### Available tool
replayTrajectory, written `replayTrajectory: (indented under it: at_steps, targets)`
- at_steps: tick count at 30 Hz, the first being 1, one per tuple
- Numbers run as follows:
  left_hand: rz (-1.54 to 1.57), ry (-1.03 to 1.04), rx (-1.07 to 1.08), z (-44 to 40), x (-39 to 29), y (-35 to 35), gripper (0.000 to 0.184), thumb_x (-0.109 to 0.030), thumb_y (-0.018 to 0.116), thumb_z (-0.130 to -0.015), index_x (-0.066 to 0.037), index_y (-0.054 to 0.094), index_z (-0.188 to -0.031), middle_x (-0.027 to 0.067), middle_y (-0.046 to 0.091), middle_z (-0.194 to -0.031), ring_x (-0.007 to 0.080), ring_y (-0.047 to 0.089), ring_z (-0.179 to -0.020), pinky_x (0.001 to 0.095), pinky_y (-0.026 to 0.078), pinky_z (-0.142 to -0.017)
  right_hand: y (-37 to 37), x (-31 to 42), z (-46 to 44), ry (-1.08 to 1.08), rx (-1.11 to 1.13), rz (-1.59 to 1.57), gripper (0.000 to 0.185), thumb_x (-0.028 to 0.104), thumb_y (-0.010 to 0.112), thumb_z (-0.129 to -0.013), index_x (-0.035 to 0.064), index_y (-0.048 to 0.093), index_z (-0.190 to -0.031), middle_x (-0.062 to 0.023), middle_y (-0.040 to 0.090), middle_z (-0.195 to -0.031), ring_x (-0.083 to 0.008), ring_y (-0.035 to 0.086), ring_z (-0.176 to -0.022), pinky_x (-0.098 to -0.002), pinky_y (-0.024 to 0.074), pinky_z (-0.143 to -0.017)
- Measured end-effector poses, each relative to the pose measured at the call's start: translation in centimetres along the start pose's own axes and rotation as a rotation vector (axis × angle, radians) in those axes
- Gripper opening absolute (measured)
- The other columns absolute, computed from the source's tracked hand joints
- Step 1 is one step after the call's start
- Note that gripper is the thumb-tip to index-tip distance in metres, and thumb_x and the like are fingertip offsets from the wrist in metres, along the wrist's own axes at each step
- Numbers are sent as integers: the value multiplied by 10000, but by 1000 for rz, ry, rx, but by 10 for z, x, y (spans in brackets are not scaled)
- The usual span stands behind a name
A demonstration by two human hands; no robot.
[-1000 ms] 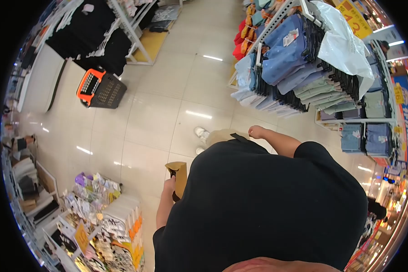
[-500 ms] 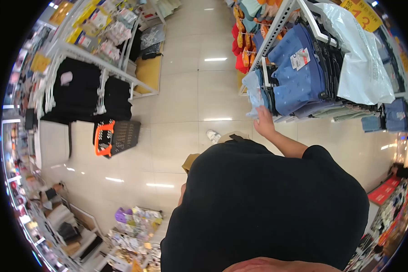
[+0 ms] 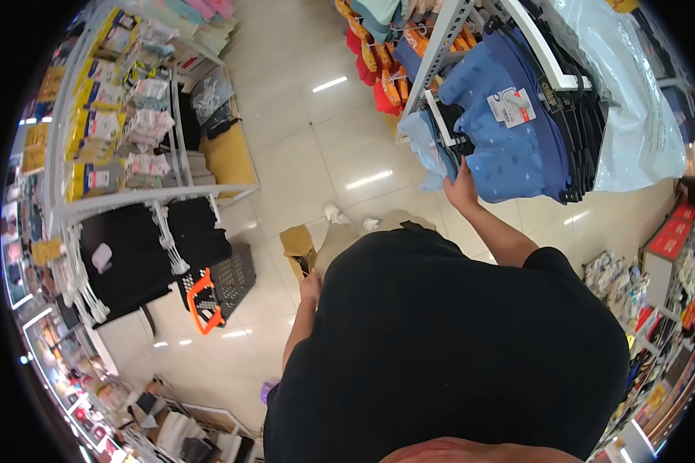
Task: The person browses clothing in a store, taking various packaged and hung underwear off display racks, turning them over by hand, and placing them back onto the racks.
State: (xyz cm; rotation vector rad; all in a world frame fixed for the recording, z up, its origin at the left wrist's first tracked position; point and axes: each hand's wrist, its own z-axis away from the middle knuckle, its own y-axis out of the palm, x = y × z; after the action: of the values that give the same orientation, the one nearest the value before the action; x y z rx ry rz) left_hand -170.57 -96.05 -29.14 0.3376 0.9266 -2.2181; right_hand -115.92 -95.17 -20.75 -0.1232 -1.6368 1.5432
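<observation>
My left hand (image 3: 310, 287) is closed on the edge of a brown cardboard box (image 3: 297, 241), held low beside my leg; dark contents show inside but cannot be made out. On the right, blue patterned boxer shorts (image 3: 494, 147) with a white and red tag (image 3: 511, 107) hang on a rack. My right hand (image 3: 461, 190) is at their left edge, its fingers closed against the cloth and partly hidden. Just left of it hangs a pale blue garment (image 3: 423, 147).
A black basket with an orange handle (image 3: 205, 301) stands on the floor at left, beside black clothes (image 3: 127, 247) on white hangers. Packaged goods (image 3: 100, 116) fill the shelf above. A large plastic bag (image 3: 637, 100) hangs right of the boxer shorts.
My view has turned and come closer to the right rack. My right hand has gone from the pale blue garment to the blue shorts' edge. My left hand and the box have come into clearer view.
</observation>
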Motion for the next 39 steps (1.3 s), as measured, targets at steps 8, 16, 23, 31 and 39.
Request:
replayTrajectory:
  at_steps: [8,16,23,31,39]
  targets:
    - [-263,87,136,-63,-97,-86,661,-541,406,-934,63,659,-850,224,642,-799,292,634,-804,391,471,-740,2,15,5,91,-125,4,606,196,624,-795,-50,422,-1310,-323,508,-1228,-459,506,-1128,-461,424,-965]
    - [-441,195,323,-222,-108,-148,674,-553,396,-929,69,655,-898,239,661,-856,351,638,-854,412,465,-760,22,22,-21,380,-140,139,519,219,620,-795,-16,502,-1242,-268,582,-1161,-401,574,-1072,-452,453,-939]
    - [-579,438,318,-290,-136,-222,692,-561,387,-940,72,655,-854,228,657,-810,375,626,-831,440,459,-757,16,64,-21,539,-235,165,535,207,631,-790,-15,489,-1256,-254,563,-1205,-397,547,-1126,-433,447,-967]
    - [-861,385,368,-341,-196,-211,710,-516,253,-978,65,659,-1017,302,623,-1063,447,572,-1061,474,426,-941,12,77,-4,583,-235,186,565,235,645,-786,-20,486,-1265,-238,530,-1263,-385,507,-1176,-426,437,-986]
    - [-869,426,469,-364,-279,-192,716,-551,331,-957,93,629,-1056,308,628,-1052,436,564,-1095,471,436,-895,12,60,-5,469,-325,136,514,241,610,-791,29,513,-1249,-253,563,-1178,-390,522,-1126,-472,423,-961]
